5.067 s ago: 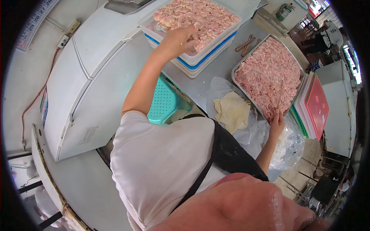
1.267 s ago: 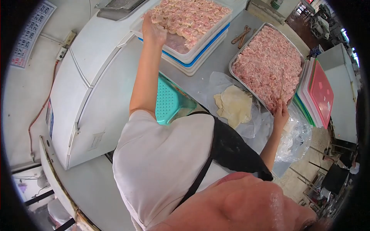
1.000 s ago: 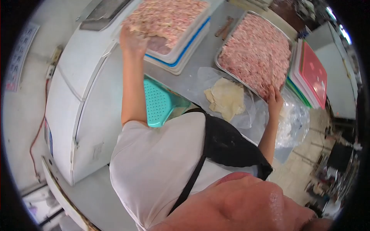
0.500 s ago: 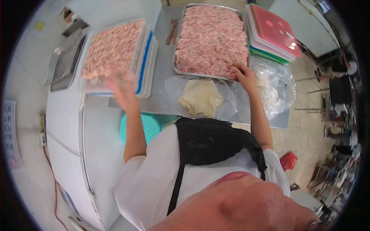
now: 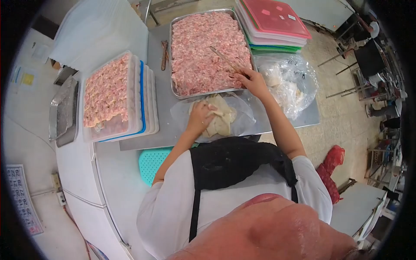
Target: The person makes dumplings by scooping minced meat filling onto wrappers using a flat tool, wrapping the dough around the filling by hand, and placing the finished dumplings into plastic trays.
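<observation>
Beside the tray (image 5: 203, 93), the left hand (image 5: 200, 118) curves on dough (image 5: 222, 116), its grip unclear; at the tray's corner, the right hand (image 5: 254, 82) pinches a stick (image 5: 225, 59).

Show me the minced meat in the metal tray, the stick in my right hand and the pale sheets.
Minced meat (image 5: 203, 56): head view, middle of its surface.
Stick (image 5: 225, 58): head view, mid-shaft.
Pale sheets (image 5: 220, 124): head view, uncovered lower part.

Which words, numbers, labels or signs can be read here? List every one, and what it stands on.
"28" and "29", sideways on the wall calendar; its other numbers are too small or blurred to quote surely.
Dark marks on the clear plastic bag: unreadable.
White sticker on the pink plastic lid: too small.
Yellow note on the wall: too blurred.
</observation>
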Demonstrator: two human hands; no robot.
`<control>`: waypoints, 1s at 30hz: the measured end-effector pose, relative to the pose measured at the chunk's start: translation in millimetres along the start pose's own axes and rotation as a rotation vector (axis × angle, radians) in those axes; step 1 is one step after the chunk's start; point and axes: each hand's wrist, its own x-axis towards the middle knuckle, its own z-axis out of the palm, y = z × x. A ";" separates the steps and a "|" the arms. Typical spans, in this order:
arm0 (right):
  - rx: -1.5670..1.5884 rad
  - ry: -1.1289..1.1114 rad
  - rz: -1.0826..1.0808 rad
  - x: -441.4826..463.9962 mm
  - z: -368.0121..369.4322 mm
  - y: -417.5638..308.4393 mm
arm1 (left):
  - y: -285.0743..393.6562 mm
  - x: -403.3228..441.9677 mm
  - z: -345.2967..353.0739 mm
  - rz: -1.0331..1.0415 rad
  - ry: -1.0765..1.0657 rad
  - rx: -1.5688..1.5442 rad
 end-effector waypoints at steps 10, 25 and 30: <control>0.073 -0.007 0.007 5.6 5.8 11.6 | 13.1 -1.4 -24.2 -0.012 0.243 -0.121; 0.007 0.029 -0.023 12.3 9.7 32.0 | 28.0 -4.1 -18.4 0.008 0.182 -0.019; 0.240 -0.041 0.054 10.8 7.5 28.3 | 9.6 -13.2 -15.4 -0.028 0.220 -0.119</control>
